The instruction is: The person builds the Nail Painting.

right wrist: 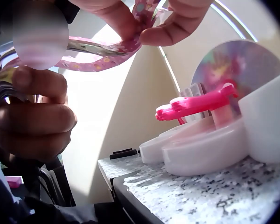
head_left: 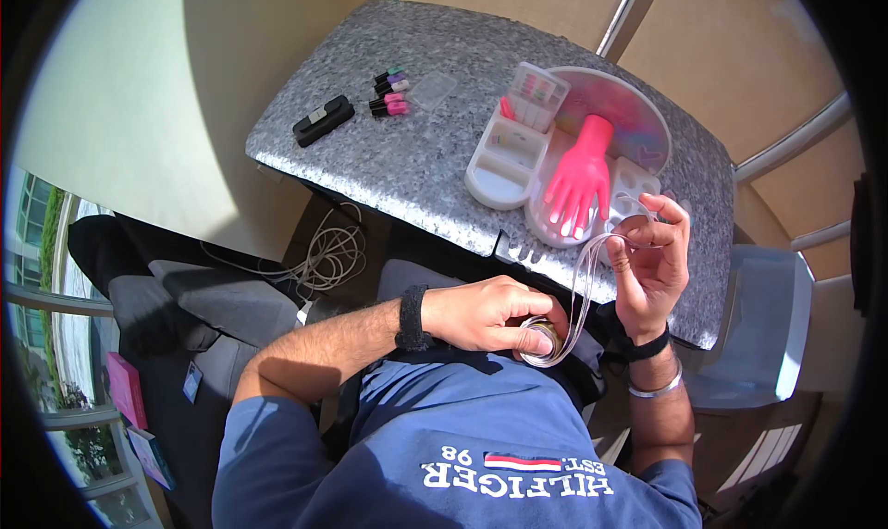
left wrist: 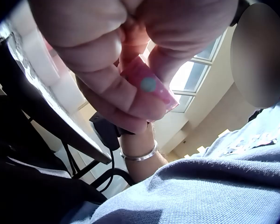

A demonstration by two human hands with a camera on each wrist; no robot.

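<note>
My left hand (head_left: 495,318) grips a coiled roll of thin strip (head_left: 537,342) in front of the shirt. From the roll, loose loops of the strip (head_left: 581,293) rise to my right hand (head_left: 655,268), which pinches them near the table's front edge. The right wrist view shows the strip (right wrist: 91,63) as pink with small patterns and a shiny side, pinched between thumb and finger of the right hand (right wrist: 144,23). In the left wrist view, the left hand's fingers (left wrist: 102,79) curl round a pink patterned piece (left wrist: 149,84).
On the speckled table (head_left: 370,57) stand a pink model hand (head_left: 583,173) on a white tray (head_left: 499,192), small bottles (head_left: 390,105), a clear lid (head_left: 433,91) and a black case (head_left: 323,120). A coiled cable (head_left: 330,256) hangs left; a translucent bin (head_left: 754,335) is at right.
</note>
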